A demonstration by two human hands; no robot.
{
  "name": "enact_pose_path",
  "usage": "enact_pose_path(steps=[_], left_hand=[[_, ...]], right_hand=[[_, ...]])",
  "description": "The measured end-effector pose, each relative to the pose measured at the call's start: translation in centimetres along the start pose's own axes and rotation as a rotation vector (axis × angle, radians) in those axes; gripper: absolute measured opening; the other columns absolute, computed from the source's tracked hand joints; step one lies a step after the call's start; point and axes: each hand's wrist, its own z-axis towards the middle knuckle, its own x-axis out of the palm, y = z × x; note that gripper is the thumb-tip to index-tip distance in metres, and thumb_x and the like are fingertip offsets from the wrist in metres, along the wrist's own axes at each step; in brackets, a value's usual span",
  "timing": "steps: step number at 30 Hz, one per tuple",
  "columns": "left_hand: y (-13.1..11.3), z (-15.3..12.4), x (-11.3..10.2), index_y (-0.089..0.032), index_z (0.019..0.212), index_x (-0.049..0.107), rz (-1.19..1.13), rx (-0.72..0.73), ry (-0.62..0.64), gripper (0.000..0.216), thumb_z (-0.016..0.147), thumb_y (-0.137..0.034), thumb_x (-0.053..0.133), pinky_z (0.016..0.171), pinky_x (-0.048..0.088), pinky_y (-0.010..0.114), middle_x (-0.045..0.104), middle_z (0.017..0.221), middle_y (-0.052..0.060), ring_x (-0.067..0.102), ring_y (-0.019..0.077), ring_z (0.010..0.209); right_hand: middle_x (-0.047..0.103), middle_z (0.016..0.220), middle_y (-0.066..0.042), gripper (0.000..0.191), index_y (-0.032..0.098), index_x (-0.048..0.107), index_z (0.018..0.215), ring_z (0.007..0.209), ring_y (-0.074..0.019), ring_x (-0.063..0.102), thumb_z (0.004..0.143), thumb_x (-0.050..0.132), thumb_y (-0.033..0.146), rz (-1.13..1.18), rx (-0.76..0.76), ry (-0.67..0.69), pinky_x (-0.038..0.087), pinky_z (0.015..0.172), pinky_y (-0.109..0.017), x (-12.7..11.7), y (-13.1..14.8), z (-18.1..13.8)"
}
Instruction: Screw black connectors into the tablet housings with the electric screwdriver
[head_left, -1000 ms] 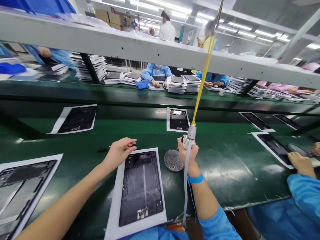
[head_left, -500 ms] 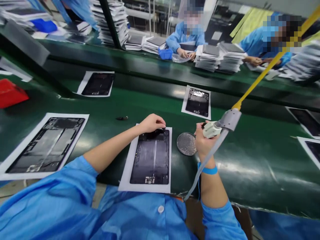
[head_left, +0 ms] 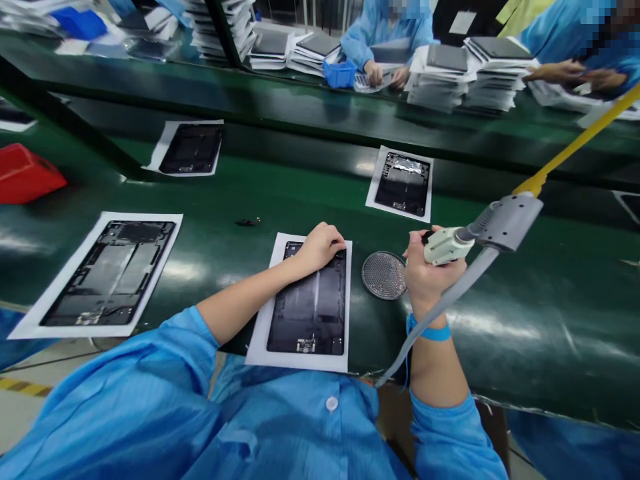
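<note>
A dark tablet back panel (head_left: 310, 307) lies on a white sheet (head_left: 260, 327) on the green belt right in front of me. My left hand (head_left: 320, 245) rests curled on the panel's far end, fingers pressed down on it. My right hand (head_left: 430, 273) is wrapped round a white electric screwdriver (head_left: 447, 245), held above the belt to the right of the panel. A grey hose and a yellow cable run from the tool. A round metal mesh dish (head_left: 384, 275) sits between the panel and my right hand.
More panels on white sheets lie at the left (head_left: 107, 273), far left (head_left: 193, 148) and far centre (head_left: 404, 183). A red bin (head_left: 25, 175) stands at the left. A small dark part (head_left: 247, 221) lies on the belt. People in blue coats work beside stacked panels (head_left: 440, 77) across the line.
The view has tilted down toward my body. My left hand went from hovering open by the panel's far corner to resting closed on its far end. The screwdriver swung from upright to nearly level.
</note>
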Motion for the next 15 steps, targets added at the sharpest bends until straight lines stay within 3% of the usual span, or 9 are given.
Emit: enact_pose_path(steps=[3, 7, 12, 15], left_hand=[[0.3, -0.3, 0.1, -0.020, 0.092, 0.082, 0.031, 0.065, -0.002, 0.015, 0.107, -0.018, 0.077, 0.095, 0.054, 0.042, 0.079, 0.093, 0.008, 0.067, 0.0261, 0.098], [0.8, -0.7, -0.6, -0.020, 0.099, 0.081, 0.001, 0.164, -0.007, 0.029, 0.118, -0.025, 0.059, 0.098, 0.054, 0.044, 0.078, 0.095, 0.008, 0.067, 0.0256, 0.095], [2.0, -1.4, -1.2, -0.021, 0.111, 0.087, -0.069, 0.311, 0.066, 0.016, 0.111, -0.029, 0.073, 0.102, 0.057, 0.045, 0.082, 0.112, 0.010, 0.071, 0.0282, 0.110], [2.0, -1.7, -0.8, -0.019, 0.111, 0.087, -0.014, 0.317, 0.030, 0.022, 0.114, -0.024, 0.066, 0.099, 0.058, 0.046, 0.081, 0.108, 0.012, 0.068, 0.0285, 0.108]], right_hand=[[0.079, 0.087, -0.004, 0.036, 0.021, 0.072, 0.112, 0.064, -0.0198, 0.077, 0.093, 0.087, 0.048, 0.062, -0.025, -0.076, 0.073, 0.069, -0.040, 0.4, 0.5, 0.0], [0.081, 0.085, -0.004, 0.036, 0.020, 0.072, 0.113, 0.061, -0.0186, 0.076, 0.093, 0.087, 0.047, 0.055, 0.013, -0.051, 0.072, 0.068, -0.038, 0.5, 0.8, -0.2], [0.081, 0.088, -0.004, 0.037, 0.020, 0.070, 0.114, 0.062, -0.0176, 0.075, 0.093, 0.086, 0.047, 0.049, 0.028, -0.059, 0.071, 0.065, -0.035, 0.6, 0.8, -0.5], [0.080, 0.090, -0.004, 0.038, 0.020, 0.069, 0.114, 0.063, -0.0172, 0.075, 0.093, 0.087, 0.045, 0.055, 0.035, -0.074, 0.071, 0.066, -0.036, 0.6, 1.2, -0.7]])
